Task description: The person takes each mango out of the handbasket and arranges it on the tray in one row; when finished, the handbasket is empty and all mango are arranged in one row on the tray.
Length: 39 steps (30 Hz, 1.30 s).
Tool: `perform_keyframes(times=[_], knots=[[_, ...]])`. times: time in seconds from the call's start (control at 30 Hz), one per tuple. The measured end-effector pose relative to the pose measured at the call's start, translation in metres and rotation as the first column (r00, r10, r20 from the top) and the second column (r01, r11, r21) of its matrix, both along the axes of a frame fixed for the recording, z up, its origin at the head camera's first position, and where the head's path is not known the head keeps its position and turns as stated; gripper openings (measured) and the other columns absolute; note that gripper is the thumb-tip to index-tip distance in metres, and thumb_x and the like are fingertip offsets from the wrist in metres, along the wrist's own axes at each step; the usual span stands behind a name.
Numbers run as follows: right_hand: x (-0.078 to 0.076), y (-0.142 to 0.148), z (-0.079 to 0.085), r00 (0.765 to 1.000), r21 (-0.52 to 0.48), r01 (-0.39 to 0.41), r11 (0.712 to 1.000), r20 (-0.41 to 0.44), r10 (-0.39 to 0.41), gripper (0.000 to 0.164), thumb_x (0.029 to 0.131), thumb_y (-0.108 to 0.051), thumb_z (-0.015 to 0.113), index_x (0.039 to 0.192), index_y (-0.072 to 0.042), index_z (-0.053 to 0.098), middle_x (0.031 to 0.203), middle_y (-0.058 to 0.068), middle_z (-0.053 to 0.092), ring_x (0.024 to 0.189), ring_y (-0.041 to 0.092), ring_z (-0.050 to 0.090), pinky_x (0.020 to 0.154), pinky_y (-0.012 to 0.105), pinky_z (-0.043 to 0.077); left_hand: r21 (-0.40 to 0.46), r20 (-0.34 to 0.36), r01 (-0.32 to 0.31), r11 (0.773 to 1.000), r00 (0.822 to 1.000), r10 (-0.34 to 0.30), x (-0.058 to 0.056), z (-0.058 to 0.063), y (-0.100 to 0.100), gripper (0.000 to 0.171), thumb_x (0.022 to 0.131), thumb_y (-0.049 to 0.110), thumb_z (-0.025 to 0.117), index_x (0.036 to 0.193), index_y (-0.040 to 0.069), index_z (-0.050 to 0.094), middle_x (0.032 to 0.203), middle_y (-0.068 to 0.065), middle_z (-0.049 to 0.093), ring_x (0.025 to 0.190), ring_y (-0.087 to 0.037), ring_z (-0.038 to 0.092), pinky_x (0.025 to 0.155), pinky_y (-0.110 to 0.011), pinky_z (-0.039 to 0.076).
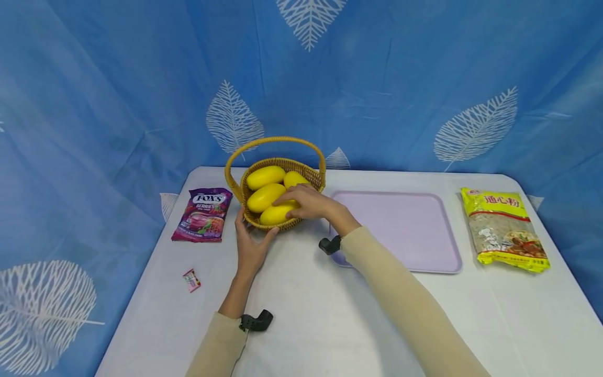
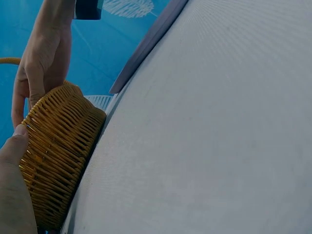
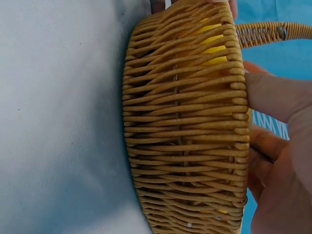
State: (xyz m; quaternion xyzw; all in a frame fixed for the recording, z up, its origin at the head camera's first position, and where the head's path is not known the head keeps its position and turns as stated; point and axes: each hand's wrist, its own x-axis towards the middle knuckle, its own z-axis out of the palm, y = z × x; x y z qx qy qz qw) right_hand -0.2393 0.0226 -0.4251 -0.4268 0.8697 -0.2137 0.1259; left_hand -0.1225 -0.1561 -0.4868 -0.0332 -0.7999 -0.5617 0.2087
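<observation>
A wicker basket [image 1: 314, 179] with a tall arched handle stands at the back of the table and holds several smooth yellow oval mangoes [image 1: 266, 198]. My left hand [image 1: 252, 250] holds the basket's near left side, thumb spread along the front. In the left wrist view the left thumb [image 2: 15, 146] lies against the woven rim. Reaching in from the right, my right hand [image 1: 312, 203] grips the front mango [image 1: 273, 215] with bent fingers. The basket wall [image 3: 185, 117] hides most of that fruit in the right wrist view.
A lilac tray [image 1: 400, 264] lies right of the basket, partly under the right forearm. Farther right is a yellow-topped pasta bag [image 1: 506, 230]. Left of the basket lie a purple candy bag [image 1: 202, 215] and a small wrapped candy [image 1: 191, 280]. A blue curtain [image 1: 386, 78] hangs behind.
</observation>
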Motion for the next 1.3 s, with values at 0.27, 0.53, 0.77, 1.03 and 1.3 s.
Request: perform_keyframes(times=[0.27, 0.53, 0.77, 1.03, 1.3], knots=[[0.002, 0.004, -0.001, 1.000, -0.102, 0.010, 0.995, 0.017, -0.008, 0.038, 0.084, -0.026, 0.069, 0.122, -0.027, 0.062, 0.119, -0.006, 0.058, 0.111, 0.013, 0.048, 0.098, 0.035, 0.039, -0.003, 0.030, -0.011, 1.000, 0.999, 0.011, 0.001, 0.003, 0.001, 0.089, 0.080, 0.015, 0.073, 0.145, -0.002, 0.014, 0.148, -0.023, 0.020, 0.128, -0.044, 0.032, 0.103, -0.051, 0.033], [0.009, 0.007, 0.009, 0.998, -0.191, 0.060, 0.980, 0.038, -0.054, 0.038, 0.083, -0.024, 0.071, 0.120, -0.027, 0.063, 0.115, -0.001, 0.054, 0.106, 0.015, 0.046, 0.095, 0.034, 0.040, 0.002, 0.019, -0.006, 1.000, 1.000, 0.006, 0.001, 0.003, 0.000, 0.089, 0.080, 0.011, 0.073, 0.144, -0.004, 0.013, 0.147, -0.026, 0.020, 0.126, -0.046, 0.033, 0.101, -0.055, 0.033], [0.011, 0.010, 0.008, 0.995, -0.226, 0.097, 0.969, 0.038, -0.091, 0.046, 0.080, -0.025, 0.073, 0.124, -0.024, 0.061, 0.119, 0.004, 0.051, 0.111, 0.019, 0.044, 0.098, 0.037, 0.039, -0.007, 0.010, -0.006, 1.000, 1.000, 0.006, 0.000, 0.000, -0.001, 0.089, 0.078, 0.007, 0.073, 0.144, -0.004, 0.013, 0.146, -0.025, 0.022, 0.124, -0.045, 0.034, 0.099, -0.054, 0.034], [0.011, 0.013, 0.008, 0.990, -0.232, 0.124, 0.965, 0.097, -0.104, 0.044, 0.080, -0.025, 0.072, 0.123, -0.022, 0.061, 0.125, 0.004, 0.051, 0.116, 0.020, 0.047, 0.101, 0.040, 0.039, 0.003, -0.007, 0.009, 1.000, 1.000, -0.009, -0.001, -0.001, -0.001, 0.089, 0.079, 0.010, 0.074, 0.144, -0.004, 0.014, 0.146, -0.025, 0.022, 0.125, -0.046, 0.034, 0.099, -0.055, 0.034], [0.014, 0.016, 0.006, 0.992, -0.287, 0.120, 0.951, 0.060, -0.107, 0.043, 0.079, -0.026, 0.072, 0.120, -0.022, 0.060, 0.125, -0.003, 0.057, 0.118, 0.018, 0.046, 0.101, 0.040, 0.036, -0.008, 0.017, -0.011, 1.000, 1.000, 0.011, -0.012, -0.031, -0.011, 0.094, 0.078, 0.018, 0.076, 0.147, 0.011, 0.012, 0.149, -0.013, 0.022, 0.127, -0.038, 0.035, 0.100, -0.049, 0.035]])
